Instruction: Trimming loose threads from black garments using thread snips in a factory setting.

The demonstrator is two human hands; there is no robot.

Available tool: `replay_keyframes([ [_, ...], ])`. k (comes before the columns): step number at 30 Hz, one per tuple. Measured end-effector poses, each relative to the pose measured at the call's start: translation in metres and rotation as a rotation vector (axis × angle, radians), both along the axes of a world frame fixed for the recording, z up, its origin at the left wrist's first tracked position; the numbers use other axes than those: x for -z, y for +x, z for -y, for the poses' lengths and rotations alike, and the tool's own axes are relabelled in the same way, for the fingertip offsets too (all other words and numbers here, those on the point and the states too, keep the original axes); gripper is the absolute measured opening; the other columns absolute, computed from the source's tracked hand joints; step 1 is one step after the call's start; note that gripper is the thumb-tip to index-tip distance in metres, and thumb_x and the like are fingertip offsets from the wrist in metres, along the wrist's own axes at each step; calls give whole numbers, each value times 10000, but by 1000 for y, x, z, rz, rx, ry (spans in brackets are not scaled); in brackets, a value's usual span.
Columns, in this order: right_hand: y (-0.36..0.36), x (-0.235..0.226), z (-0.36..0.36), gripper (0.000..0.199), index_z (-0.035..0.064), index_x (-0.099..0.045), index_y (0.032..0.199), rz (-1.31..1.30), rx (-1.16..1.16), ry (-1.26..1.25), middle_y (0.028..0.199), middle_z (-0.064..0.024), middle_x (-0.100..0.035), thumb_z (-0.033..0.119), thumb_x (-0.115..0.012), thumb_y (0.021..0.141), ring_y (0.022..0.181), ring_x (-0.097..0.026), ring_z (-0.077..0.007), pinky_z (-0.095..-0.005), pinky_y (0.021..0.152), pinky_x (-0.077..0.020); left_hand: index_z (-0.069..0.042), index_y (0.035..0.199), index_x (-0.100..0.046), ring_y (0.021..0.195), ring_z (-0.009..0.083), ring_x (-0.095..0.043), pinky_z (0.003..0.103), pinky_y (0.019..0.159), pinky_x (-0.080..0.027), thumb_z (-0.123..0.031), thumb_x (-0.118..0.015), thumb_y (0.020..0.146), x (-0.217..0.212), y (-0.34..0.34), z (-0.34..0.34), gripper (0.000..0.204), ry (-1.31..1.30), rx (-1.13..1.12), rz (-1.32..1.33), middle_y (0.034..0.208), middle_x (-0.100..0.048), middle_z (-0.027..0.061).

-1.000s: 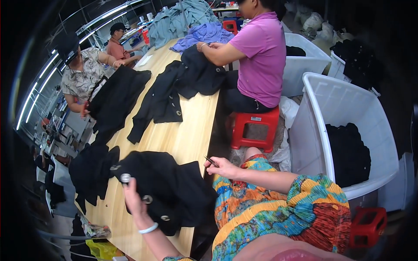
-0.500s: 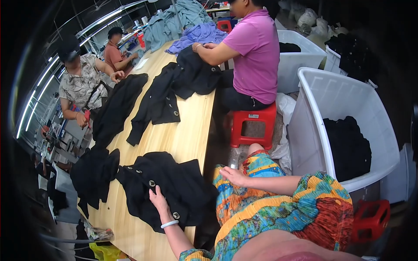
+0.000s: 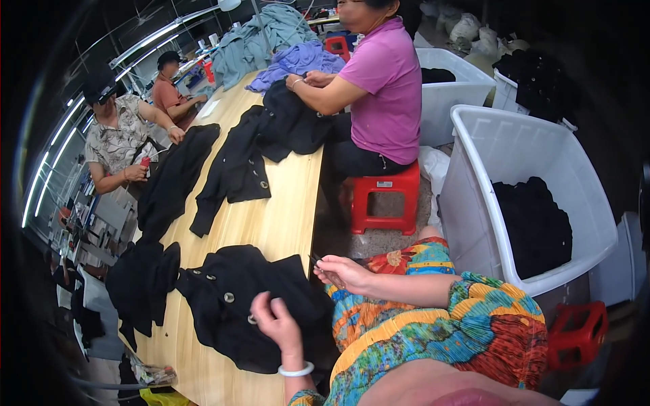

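In front of me a black buttoned garment point(image 3: 223, 298) lies spread over the near part of the table, its large round buttons in a row. Above its right half is my left hand point(image 3: 279, 328), fingers loosely bent and apart, with nothing seen in them; it partly covers one button. Just off the table's right edge, over my lap, my right hand point(image 3: 344, 273) is closed around a small dark pointed tool point(image 3: 315, 258). Its tip points at the garment, but most of it is hidden in my fingers, so its exact kind does not show.
The light wooden table point(image 3: 288, 196) carries more black garments point(image 3: 233, 169) and purple cloth point(image 3: 298, 62). A person in pink point(image 3: 386, 95) sits at its right side, another in a patterned shirt point(image 3: 118, 132) stands left. A large white bin point(image 3: 467, 203) and a red stool point(image 3: 575, 335) are to my right.
My left hand has come off the garment's button and shifted right. My right hand has moved left from my lap toward the table edge, and the dark tool now shows in it.
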State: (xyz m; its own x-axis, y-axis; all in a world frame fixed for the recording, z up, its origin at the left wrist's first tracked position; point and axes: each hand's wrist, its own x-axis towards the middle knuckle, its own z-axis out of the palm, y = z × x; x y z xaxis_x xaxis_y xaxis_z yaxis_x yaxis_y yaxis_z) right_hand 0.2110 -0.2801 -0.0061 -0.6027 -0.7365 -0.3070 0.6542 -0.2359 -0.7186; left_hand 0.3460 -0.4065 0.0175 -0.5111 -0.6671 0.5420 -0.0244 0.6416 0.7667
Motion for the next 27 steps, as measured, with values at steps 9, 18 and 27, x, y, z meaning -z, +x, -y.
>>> replay_keyframes([
  [9, 20, -15, -13, 121, 102, -545, 864, -3, -71, -40, 730, 46, -488, 219, -522, 839, 664, -429, -44, -200, 546, -313, 3, 845, -548, 640, 59, -488, 196, 581, -400, -130, -499, 854, 23, -34, -48, 142, 735, 634, 322, 723, -562, 5],
  [18, -11, 74, -42, 395, 46, -556, 1020, -683, 0, 257, 866, -56, -600, 391, -480, 843, 769, -567, -168, -302, 704, -450, 18, 855, -532, 675, 212, -587, 319, 617, -461, -159, -456, 845, 96, -31, -69, 192, 437, 488, 581, 713, -588, 137],
  [27, -112, 143, -173, 468, 72, -643, 912, -1136, -706, 1541, 965, -143, -604, 468, -579, 672, 888, -582, -291, -409, 748, -466, 5, 960, -512, 746, 361, -589, 435, 671, -474, -359, -661, 687, 192, -50, -53, 478, -83, 178, 1069, 780, -604, 202],
])
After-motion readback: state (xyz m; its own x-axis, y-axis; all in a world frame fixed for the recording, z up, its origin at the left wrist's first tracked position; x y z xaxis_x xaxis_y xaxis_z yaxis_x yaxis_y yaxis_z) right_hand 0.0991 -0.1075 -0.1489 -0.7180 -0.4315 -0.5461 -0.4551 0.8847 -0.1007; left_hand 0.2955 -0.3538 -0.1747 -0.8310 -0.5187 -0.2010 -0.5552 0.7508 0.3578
